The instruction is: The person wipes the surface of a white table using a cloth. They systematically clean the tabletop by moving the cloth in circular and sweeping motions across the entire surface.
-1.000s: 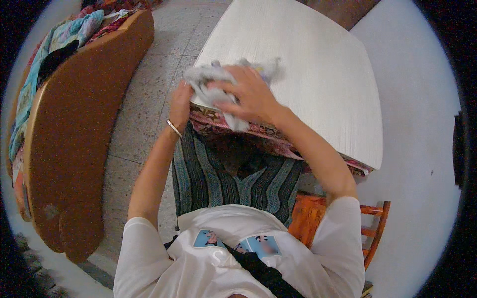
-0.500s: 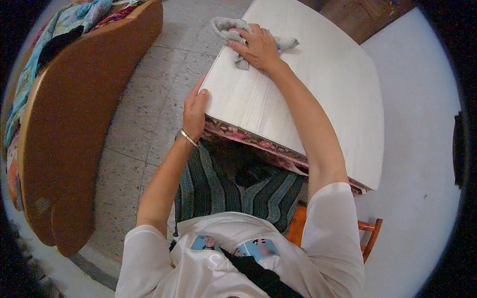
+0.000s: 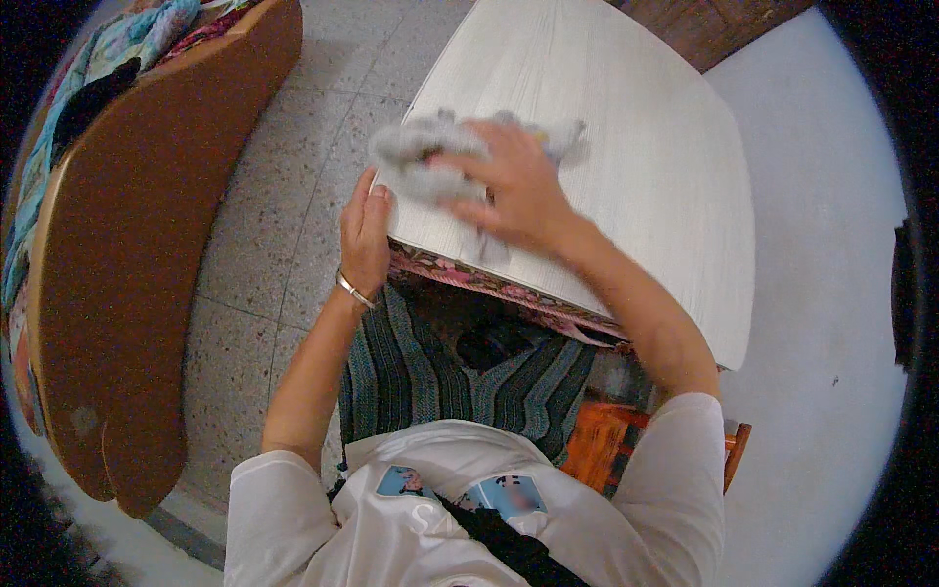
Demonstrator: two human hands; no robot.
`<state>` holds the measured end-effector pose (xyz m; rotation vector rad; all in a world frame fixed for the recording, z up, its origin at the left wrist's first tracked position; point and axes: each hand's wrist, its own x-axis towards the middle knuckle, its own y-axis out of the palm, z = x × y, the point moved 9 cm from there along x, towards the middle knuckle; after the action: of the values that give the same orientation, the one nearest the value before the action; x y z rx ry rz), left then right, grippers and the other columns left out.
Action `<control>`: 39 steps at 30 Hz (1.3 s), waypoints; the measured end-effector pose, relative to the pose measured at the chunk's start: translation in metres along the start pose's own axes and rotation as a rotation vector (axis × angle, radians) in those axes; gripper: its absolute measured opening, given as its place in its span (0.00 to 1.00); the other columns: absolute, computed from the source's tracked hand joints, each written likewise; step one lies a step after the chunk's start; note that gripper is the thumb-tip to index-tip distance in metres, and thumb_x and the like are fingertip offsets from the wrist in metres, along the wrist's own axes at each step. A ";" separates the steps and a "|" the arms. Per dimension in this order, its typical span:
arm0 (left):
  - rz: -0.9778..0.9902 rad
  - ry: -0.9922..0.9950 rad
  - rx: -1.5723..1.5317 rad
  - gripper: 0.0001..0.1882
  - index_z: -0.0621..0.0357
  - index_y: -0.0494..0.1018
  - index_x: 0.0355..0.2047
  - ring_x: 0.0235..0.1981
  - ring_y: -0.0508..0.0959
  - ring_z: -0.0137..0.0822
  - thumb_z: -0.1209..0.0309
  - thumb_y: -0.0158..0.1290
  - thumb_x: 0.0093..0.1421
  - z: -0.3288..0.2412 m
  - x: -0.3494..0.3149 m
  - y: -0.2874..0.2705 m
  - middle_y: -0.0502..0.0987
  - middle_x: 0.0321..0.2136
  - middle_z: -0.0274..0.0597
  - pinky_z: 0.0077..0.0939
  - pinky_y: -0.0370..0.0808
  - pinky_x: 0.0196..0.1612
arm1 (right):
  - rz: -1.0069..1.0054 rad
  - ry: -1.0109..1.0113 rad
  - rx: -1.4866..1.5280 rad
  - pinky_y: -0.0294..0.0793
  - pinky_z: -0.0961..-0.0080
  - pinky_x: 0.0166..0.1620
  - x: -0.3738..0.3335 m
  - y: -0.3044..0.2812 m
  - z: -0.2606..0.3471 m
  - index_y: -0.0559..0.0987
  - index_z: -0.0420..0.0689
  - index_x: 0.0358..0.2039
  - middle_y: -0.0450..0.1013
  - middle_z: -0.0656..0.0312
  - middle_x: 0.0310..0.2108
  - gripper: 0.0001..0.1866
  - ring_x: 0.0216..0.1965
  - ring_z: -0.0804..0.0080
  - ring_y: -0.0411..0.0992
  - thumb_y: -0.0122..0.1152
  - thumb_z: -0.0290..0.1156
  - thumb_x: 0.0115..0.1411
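A crumpled grey cloth (image 3: 416,147) is under my right hand (image 3: 523,191), pressed against the white tabletop (image 3: 636,147) near its left edge. Motion blurs both the cloth and the fingers that hold it. At the table's near left corner, my left hand (image 3: 366,230) grips the edge, thumb on top and the other fingers partly hidden along the side. A silver bracelet (image 3: 353,291) circles my left wrist. Flowered fabric (image 3: 479,284) hangs just below the tabletop's near edge.
A brown bed end panel (image 3: 127,254) with colourful bedding (image 3: 117,59) stands to the left, across a strip of speckled floor tiles (image 3: 264,215). An orange wooden chair (image 3: 592,445) is beside me at the lower right. A pale wall (image 3: 831,245) borders the table's right side.
My right hand has moved the cloth nearer to me along the tabletop, close to my left hand. The left hand keeps its hold on the table's corner.
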<state>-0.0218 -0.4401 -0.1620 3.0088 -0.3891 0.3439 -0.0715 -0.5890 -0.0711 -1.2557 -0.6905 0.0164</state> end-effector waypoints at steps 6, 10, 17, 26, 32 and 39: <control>-0.059 0.067 0.006 0.24 0.71 0.64 0.55 0.40 0.68 0.28 0.67 0.39 0.62 -0.023 -0.003 -0.001 0.73 0.42 0.42 0.19 0.63 0.46 | -0.041 0.425 -0.245 0.62 0.54 0.54 0.044 0.004 -0.166 0.76 0.58 0.51 0.66 0.48 0.51 0.29 0.51 0.47 0.65 0.50 0.61 0.55; -0.048 -0.001 -0.012 0.24 0.70 0.65 0.55 0.49 0.70 0.33 0.67 0.39 0.62 -0.012 -0.005 -0.004 0.72 0.49 0.47 0.23 0.62 0.54 | -0.068 0.399 -0.239 0.61 0.54 0.56 0.042 0.003 -0.159 0.75 0.57 0.51 0.65 0.47 0.54 0.30 0.53 0.45 0.64 0.51 0.61 0.54; -0.112 0.024 -0.006 0.24 0.70 0.65 0.55 0.52 0.69 0.36 0.67 0.40 0.62 -0.017 -0.013 -0.025 0.71 0.50 0.51 0.26 0.60 0.57 | 0.061 0.100 -0.035 0.54 0.53 0.59 -0.047 -0.046 0.026 0.76 0.56 0.49 0.61 0.48 0.56 0.25 0.56 0.49 0.59 0.62 0.47 0.49; -0.062 0.099 0.067 0.24 0.73 0.65 0.54 0.53 0.69 0.39 0.67 0.38 0.62 -0.006 0.006 -0.033 0.71 0.50 0.52 0.28 0.59 0.58 | 0.031 0.740 -0.290 0.64 0.56 0.54 -0.104 -0.082 -0.190 0.75 0.59 0.50 0.64 0.48 0.54 0.27 0.53 0.48 0.64 0.54 0.58 0.54; -0.022 0.184 0.421 0.25 0.69 0.62 0.57 0.57 0.65 0.45 0.72 0.41 0.60 -0.011 0.008 -0.034 0.66 0.54 0.58 0.32 0.58 0.60 | -0.031 0.631 -0.535 0.66 0.62 0.48 -0.108 -0.061 -0.211 0.74 0.52 0.51 0.68 0.51 0.43 0.27 0.45 0.54 0.67 0.53 0.54 0.56; 0.311 0.451 0.798 0.30 0.57 0.54 0.62 0.63 0.55 0.55 0.68 0.46 0.59 -0.089 0.009 0.066 0.56 0.61 0.55 0.57 0.47 0.63 | 0.133 0.247 -0.066 0.54 0.53 0.58 -0.096 -0.046 0.007 0.76 0.58 0.49 0.60 0.49 0.57 0.25 0.57 0.49 0.58 0.62 0.47 0.49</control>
<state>-0.0493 -0.4952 -0.0692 3.4064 -0.8350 1.4862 -0.1675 -0.6339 -0.0751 -1.3387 -0.3957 -0.0517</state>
